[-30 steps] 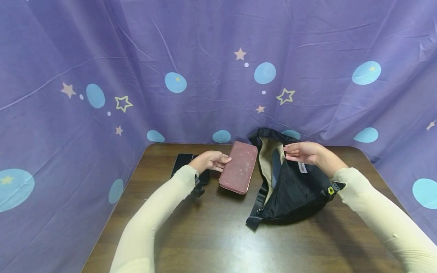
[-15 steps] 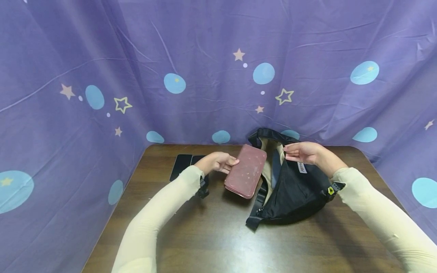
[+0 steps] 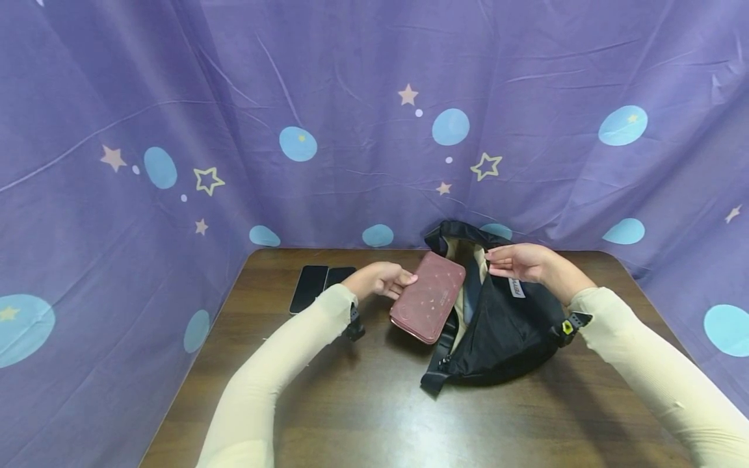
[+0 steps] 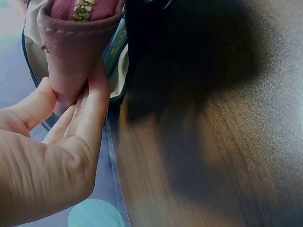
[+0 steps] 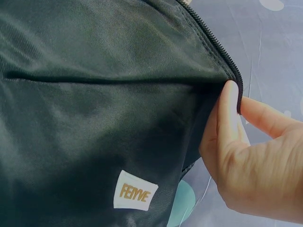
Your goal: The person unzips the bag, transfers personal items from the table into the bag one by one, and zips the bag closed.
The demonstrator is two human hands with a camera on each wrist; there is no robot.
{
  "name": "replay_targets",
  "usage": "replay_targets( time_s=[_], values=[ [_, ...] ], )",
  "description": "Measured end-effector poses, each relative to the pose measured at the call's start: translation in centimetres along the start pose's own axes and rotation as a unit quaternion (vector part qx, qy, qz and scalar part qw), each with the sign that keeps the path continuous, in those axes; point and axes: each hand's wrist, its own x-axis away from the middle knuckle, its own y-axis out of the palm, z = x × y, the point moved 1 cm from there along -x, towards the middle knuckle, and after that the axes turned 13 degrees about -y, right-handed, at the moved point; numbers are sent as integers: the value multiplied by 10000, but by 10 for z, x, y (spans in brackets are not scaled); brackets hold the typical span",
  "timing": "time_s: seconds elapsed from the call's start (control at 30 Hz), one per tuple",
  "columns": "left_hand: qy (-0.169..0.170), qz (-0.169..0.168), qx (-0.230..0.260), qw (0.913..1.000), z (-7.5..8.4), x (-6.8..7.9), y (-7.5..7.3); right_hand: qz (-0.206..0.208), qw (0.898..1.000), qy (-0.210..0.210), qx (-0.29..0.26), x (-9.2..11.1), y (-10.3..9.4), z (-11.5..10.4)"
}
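We note pink wallet (image 3: 430, 298) between left hand (image 3: 387, 281), pinching its left edge, and right hand (image 3: 523, 261), pinching open black bag (image 3: 506, 331) at zippered rim (image 5: 232, 65).

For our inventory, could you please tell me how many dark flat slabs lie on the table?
2: the left slab and, beside it, the right slab, partly hidden by the left sleeve; others could be hidden.

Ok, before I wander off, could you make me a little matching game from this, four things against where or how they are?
1. pink wallet
2. black bag
3. right hand
4. label

A. pinching the bag's edge
B. white, on the bag's outside
C. held by the left hand
D. gaping open at its mouth

Pairs: 1-C, 2-D, 3-A, 4-B
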Motion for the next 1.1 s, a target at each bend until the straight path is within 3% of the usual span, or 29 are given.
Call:
replay_targets(
  time_s=[0.57,0.73,0.8,0.9,0.97,1.07,1.1],
  values=[
    [101,-111,292,9995,5,1,10,-38,10000,5,19,0,2,0],
    [182,-15,324,9993,6,-12,13,-49,10000,-21,49,-1,2,0],
    [233,-212,325,9990,3,-44,2,-64,9999,-29,76,-1,2,1],
    [175,-248,455,9985,0,-78,-6,-76,9999,-36,151,-1,2,1],
    [168,-450,483,9977,-3,-107,-14,-60,9998,-30,209,-1,2,2],
    [143,-37,475,9988,-2,-109,-6,-52,9997,-20,226,-1,1,2],
    [165,-108,467,9987,-3,-119,-8,-63,9997,-18,233,-1,1,2]
  ],
)
